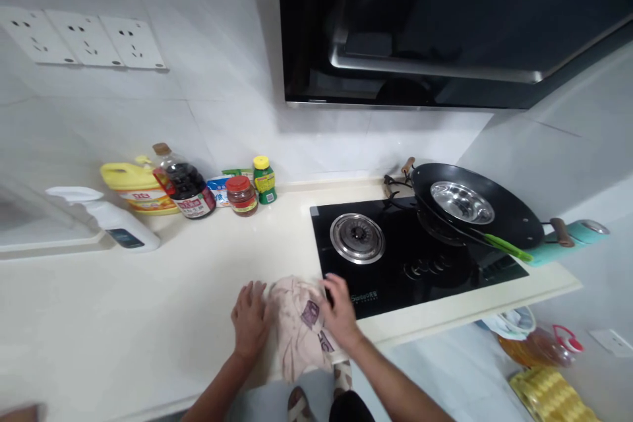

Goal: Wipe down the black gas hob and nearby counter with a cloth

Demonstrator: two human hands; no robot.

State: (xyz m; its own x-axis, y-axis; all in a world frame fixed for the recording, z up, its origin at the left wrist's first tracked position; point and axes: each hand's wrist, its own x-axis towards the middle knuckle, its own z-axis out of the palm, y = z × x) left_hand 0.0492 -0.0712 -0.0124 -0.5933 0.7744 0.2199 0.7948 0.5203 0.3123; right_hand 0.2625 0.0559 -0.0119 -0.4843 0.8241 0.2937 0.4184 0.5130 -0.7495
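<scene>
A pale pink cloth point(295, 330) with dark purple patches lies crumpled on the counter point(188, 303), its lower end hanging over the front edge. Along its left side rests my left hand point(250, 320), fingers extended on the counter and thumb at the fabric. On the other side my right hand point(340, 313) touches the cloth's right edge with fingers apart and slightly bent, close to the corner of the black gas stove point(368, 297). Neither hand visibly grips the fabric.
A wok point(509, 204) with a metal bowl point(462, 202) and green-handled utensil point(508, 247) sits on the right burner. A spray bottle point(116, 221), yellow jug point(138, 188), dark sauce bottle point(185, 184) and jars line the wall. The range hood point(420, 33) overhangs the stove.
</scene>
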